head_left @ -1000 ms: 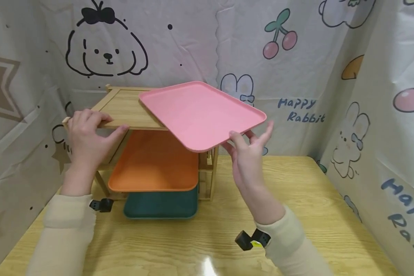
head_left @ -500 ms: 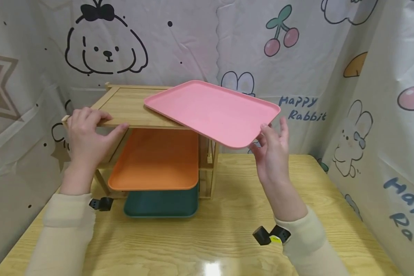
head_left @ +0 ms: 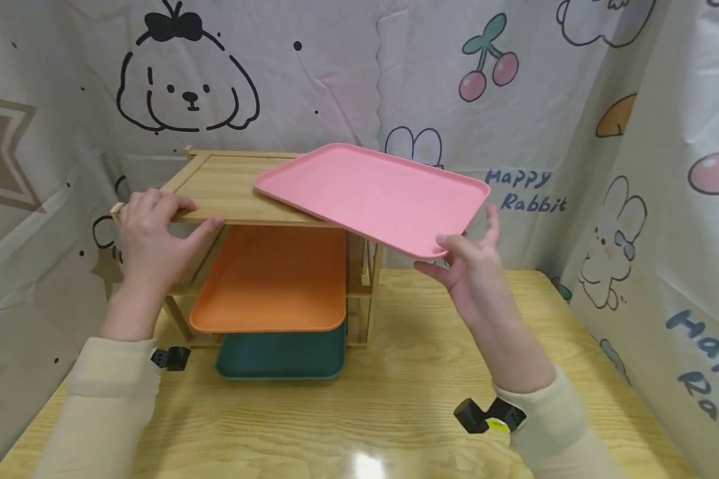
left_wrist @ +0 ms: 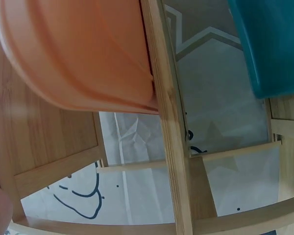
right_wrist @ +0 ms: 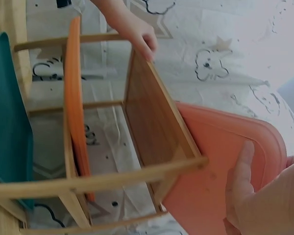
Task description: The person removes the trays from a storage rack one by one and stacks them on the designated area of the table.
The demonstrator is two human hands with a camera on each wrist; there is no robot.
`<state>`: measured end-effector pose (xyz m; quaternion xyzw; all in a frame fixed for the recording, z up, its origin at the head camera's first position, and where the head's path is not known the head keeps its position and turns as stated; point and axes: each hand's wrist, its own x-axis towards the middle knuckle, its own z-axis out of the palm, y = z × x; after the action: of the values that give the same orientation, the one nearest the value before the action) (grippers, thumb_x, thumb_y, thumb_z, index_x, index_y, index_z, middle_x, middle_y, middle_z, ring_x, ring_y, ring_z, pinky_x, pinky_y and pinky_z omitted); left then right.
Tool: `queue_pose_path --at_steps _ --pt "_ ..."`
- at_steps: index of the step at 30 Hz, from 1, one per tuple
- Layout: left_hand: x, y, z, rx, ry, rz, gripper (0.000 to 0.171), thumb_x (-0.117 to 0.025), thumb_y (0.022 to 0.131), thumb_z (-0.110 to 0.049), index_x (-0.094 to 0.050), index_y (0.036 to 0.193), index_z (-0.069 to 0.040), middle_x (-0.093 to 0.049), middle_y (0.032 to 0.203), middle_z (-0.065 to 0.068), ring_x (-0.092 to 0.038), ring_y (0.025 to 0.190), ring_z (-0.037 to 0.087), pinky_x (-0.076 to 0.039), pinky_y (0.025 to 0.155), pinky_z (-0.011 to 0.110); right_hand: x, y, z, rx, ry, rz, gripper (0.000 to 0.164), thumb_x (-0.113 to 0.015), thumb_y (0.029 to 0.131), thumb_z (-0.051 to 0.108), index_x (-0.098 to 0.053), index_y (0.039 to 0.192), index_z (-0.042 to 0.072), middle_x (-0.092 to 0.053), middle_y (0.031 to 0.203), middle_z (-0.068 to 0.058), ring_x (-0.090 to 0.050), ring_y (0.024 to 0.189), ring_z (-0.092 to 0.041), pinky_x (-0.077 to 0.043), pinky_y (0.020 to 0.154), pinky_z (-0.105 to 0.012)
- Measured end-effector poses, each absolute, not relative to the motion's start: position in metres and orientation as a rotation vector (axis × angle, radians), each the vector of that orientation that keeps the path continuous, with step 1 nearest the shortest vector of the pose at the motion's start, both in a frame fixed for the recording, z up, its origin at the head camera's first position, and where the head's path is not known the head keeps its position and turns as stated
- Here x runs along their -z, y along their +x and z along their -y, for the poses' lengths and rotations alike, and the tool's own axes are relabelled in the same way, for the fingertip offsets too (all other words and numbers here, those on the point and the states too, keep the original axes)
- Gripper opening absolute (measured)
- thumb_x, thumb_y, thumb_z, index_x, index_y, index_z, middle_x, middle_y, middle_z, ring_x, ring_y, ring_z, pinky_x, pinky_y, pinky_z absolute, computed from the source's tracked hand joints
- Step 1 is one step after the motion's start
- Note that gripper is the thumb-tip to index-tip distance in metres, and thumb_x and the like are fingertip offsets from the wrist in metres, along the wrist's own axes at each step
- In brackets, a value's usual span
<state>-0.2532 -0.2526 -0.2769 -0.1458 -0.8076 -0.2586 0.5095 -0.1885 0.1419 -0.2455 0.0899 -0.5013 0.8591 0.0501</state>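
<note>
pink tray drop: could happen if the right hand lets go, because a big part pokes out past the wooden rack and only one corner is pinched
wooden rack slide: might happen if the pink tray shoves it and the left hand stops holding on
orange tray bump: it pokes out at the front, so a knock could push it crooked; the dark green tray under it pokes out too
pink tray spot: one end is over the top of the wooden rack, the other sticks out toward 3 o'clock; i cannot tell if it touches the wood
from the right hand: the pink tray stretches off toward 10 o'clock
from the left hand: the pink tray is apart, just before 3 o'clock
right hand hold: thumb on top, fingers under, pinching the near corner
left hand hold: fingers bent over the wooden rack's top, gripping its 8 o'clock corner
</note>
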Motion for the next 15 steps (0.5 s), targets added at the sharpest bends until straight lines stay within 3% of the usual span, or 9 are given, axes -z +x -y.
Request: queue_pose_path --at_steps 8,15 --pt "0.277 -0.251 0.254 0.605 -0.359 1.971 0.046 -0.079 0.071 -0.041 -0.064 0.087 0.000 -0.055 0.083 0.017 -0.046 0.090 0.039 -0.029 0.083 0.049 0.243 -0.193 -0.179 -2.642 0.200 1.490 0.065 -0.047 0.092 -0.001 -0.015 0.145 0.019 -0.039 0.134 -0.010 -0.067 0.087 -0.018 -0.056 0.070 -0.030" --pt "0.277 -0.252 0.253 0.602 -0.375 1.944 0.067 -0.061 0.078 -0.066 -0.063 0.087 0.001 -0.054 0.083 0.018 -0.046 0.088 0.040 -0.029 0.083 0.051 0.237 -0.197 -0.215 -2.621 0.107 1.564 0.059 -0.049 0.092 0.000 -0.026 0.144 0.016 -0.038 0.137 -0.008 -0.065 0.096 -0.018 -0.056 0.072 -0.028"
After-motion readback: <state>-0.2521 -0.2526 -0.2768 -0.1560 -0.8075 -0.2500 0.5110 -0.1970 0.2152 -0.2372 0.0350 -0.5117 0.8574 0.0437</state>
